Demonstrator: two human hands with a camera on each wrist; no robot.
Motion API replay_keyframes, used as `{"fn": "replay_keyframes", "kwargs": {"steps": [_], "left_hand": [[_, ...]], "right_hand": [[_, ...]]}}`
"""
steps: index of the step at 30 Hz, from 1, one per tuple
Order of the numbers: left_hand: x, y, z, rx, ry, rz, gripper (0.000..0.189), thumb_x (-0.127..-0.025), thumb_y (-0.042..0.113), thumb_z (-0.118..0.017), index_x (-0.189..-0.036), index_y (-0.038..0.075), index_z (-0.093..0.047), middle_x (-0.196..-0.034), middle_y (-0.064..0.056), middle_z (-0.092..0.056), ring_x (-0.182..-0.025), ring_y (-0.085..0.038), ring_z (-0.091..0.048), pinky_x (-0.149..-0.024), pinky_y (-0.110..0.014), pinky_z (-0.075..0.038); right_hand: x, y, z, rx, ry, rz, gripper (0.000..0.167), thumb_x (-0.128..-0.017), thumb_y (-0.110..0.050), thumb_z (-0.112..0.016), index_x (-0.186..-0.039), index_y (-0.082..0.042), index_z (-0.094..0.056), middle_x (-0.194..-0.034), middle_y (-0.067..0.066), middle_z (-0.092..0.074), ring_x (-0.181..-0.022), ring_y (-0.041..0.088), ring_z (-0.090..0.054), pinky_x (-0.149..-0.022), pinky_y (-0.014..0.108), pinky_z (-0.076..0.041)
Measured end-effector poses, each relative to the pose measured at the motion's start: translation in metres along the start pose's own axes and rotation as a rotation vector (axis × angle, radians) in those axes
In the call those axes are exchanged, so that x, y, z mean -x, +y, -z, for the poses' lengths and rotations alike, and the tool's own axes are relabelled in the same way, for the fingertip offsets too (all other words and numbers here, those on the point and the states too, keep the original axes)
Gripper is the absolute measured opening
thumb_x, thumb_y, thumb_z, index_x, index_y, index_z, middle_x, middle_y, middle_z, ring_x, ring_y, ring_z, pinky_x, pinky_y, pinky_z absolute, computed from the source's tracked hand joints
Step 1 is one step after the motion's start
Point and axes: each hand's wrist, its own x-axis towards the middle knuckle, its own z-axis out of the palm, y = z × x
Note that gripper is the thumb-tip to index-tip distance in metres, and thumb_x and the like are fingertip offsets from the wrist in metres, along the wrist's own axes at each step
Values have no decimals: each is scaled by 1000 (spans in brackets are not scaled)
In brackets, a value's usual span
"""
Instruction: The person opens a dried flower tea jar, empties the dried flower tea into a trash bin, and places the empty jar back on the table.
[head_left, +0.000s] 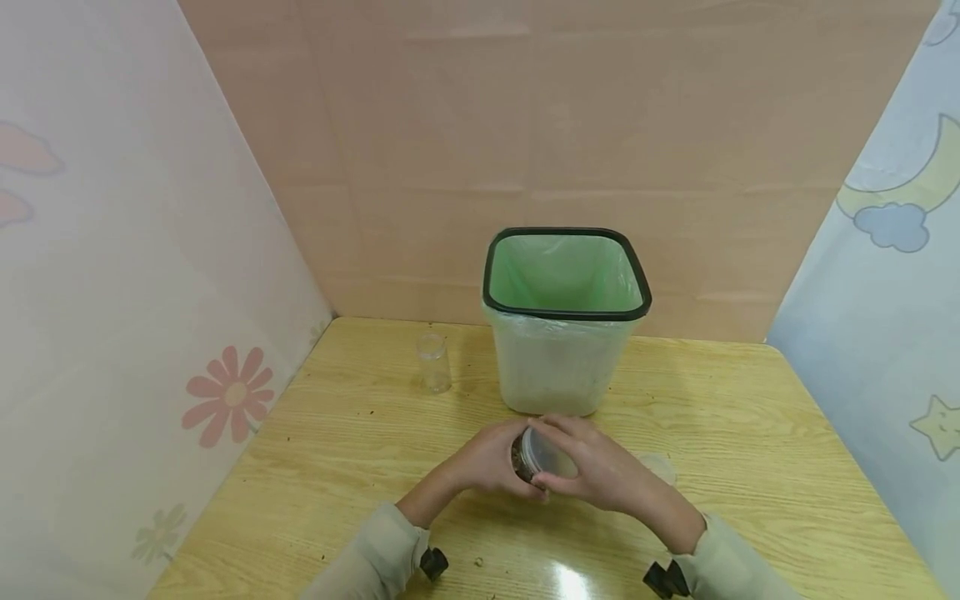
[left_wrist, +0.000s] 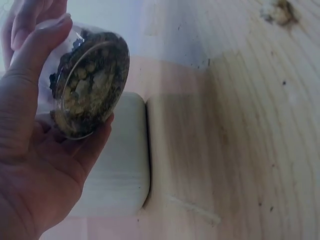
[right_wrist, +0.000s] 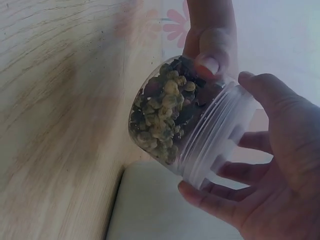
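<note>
In the head view, both hands meet over the table (head_left: pixel 337 500) in front of the lined bin (head_left: pixel 570 375), the left hand (head_left: pixel 491 458) bent round a clear jar (head_left: pixel 519 461) and the right hand (head_left: pixel 603 467) arched over its translucent lid (head_left: pixel 551 457); a clear cup (head_left: pixel 433 367) stands off to the left. The step in hand looks like working the lid, though whether on or off cannot be told. In the left wrist view, the jar is held tilted above the table, base outward, with pale and dark dried pieces (left_wrist: pixel 92 82) showing through; the left hand's thumb and fingers grip it from opposite sides, only as wide as the jar. In the right wrist view, the right hand is spread to the lid's width, thumb at one edge and fingers at the other, pinching it. Any turn of the lid would call for the left hand to keep the jar steady.
</note>
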Motion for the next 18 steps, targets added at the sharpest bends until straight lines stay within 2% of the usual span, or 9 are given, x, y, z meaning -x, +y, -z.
{"fn": "replay_keyframes", "kwargs": {"steps": [5,10,14,18], "left_hand": [[1,-1,5,28,-63,-24,90,-72,50,-90,-148,29,-46,-123,12,-61,-102,-1,-58,-80,-18,-52],[0,1,6,7,-74,-24,93,-73,53,-88,-150,28,-43,-124,12,-61,-102,-1,-58,-81,-19,-52],[0,5,5,-33,-38,-6,97,-72,56,-87,-152,28,-40,-125,12,-60,-104,-2,-58,-84,-20,-52],[-1,8,3,-59,2,18,101,-70,53,-90,-153,26,-39,-128,9,-60,-107,-4,-59,-86,-21,-52]], "right_hand": [[3,0,4,-11,-22,69,67,-91,-35,-76,-146,-6,-52,-142,16,-56,-125,33,-57,-96,52,-53],[5,3,5,-26,-35,89,68,-91,-36,-77,-147,-7,-51,-146,15,-52,-130,32,-54,-99,50,-53],[5,4,7,-76,-37,20,70,-91,-37,-77,-150,-12,-49,-150,15,-48,-133,33,-52,-101,50,-51],[5,4,8,-99,-34,-113,72,-93,-44,-72,-152,-13,-46,-151,17,-47,-134,37,-51,-102,54,-50]]}}
